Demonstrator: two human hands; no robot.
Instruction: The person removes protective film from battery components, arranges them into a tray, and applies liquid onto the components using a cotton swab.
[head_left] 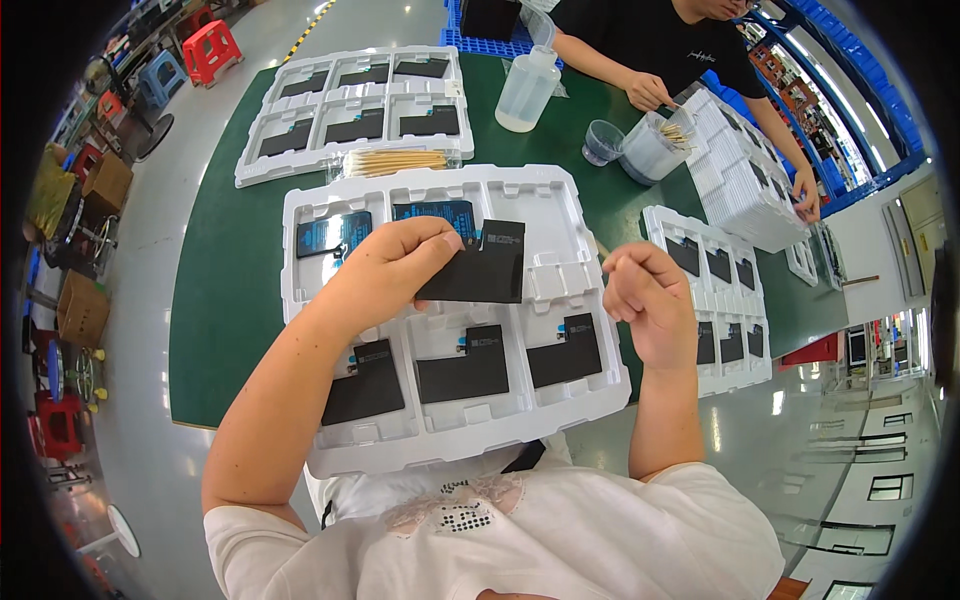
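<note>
A flat black phone battery, L-shaped, is pinched at its left edge by my left hand. It is held above a white plastic tray with moulded compartments. My right hand, right of the tray, has its fingers curled together around a thin tan stick, mostly hidden, that resembles a swab. In the tray's near row lie three black batteries. Two batteries with blue faces up occupy the far-left and far-middle compartments, the middle one partly covered by my hand. The far-right compartment holds no battery.
Beyond lies another battery tray, with a bag of wooden sticks before it. A squeeze bottle, a clear cup and a tub of sticks stand farther back. A co-worker's hand is by stacked trays.
</note>
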